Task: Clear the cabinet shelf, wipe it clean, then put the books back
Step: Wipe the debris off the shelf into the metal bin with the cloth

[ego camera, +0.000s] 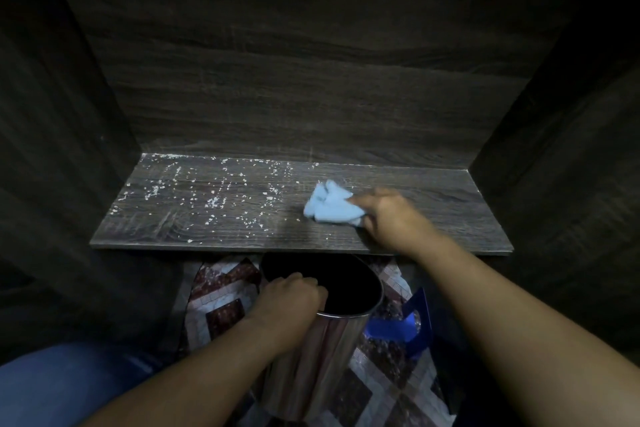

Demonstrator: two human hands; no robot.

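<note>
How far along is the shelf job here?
Clearing looks done: no books on the shelf. Wiping is in hand: the right hand holds a blue cloth on it, the left hand grips a metal bin below its edge. To do: white crumbs at its left, returning books.

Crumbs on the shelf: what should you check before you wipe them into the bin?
1. Shelf cleared: ok, only the crumbs and the cloth lie on it.
2. Cloth in hand: ok, the right hand holds it down on the shelf.
3. Bin steady: ok, the left hand holds its rim.
4. Bin's mouth below the shelf's front edge: ok.
5. Crumbs above the bin: not ok, most lie further left.
6. Room inside the bin: cannot tell, it is too dark.
</note>
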